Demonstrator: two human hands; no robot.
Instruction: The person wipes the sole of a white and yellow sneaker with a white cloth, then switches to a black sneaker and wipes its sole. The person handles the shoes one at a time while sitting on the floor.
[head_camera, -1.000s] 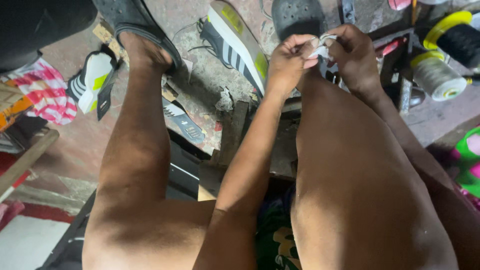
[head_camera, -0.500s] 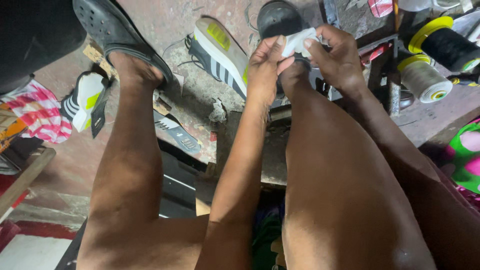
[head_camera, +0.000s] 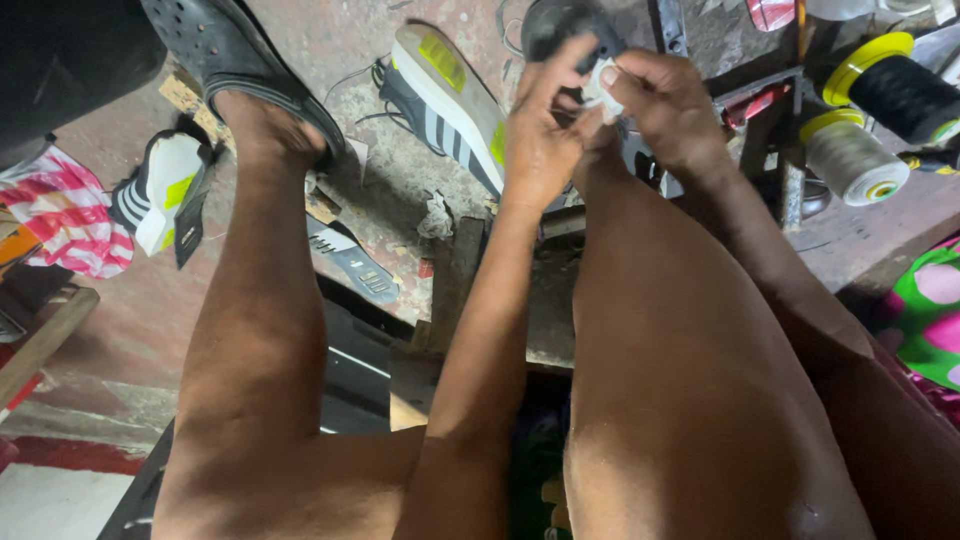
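My left hand (head_camera: 540, 125) and my right hand (head_camera: 670, 110) meet above my right knee. Together they pinch a small white piece (head_camera: 603, 82); what it is I cannot make out. Just left of the hands a dark sneaker with white stripes and a white-and-yellow sole (head_camera: 447, 100) lies on its side on the concrete floor. A black clog (head_camera: 560, 20) on my right foot shows just behind the fingers.
My left foot wears a black clog (head_camera: 235, 60). A second sneaker (head_camera: 160, 190) and a black insole (head_camera: 355, 265) lie near it. Thread spools, black (head_camera: 900, 90) and grey (head_camera: 850, 160), sit at the right. A red-and-white cloth (head_camera: 60, 215) is at the left.
The view has shifted, so my hands and the white piece sit lower and further left in frame. Both hands keep hold of the piece throughout.
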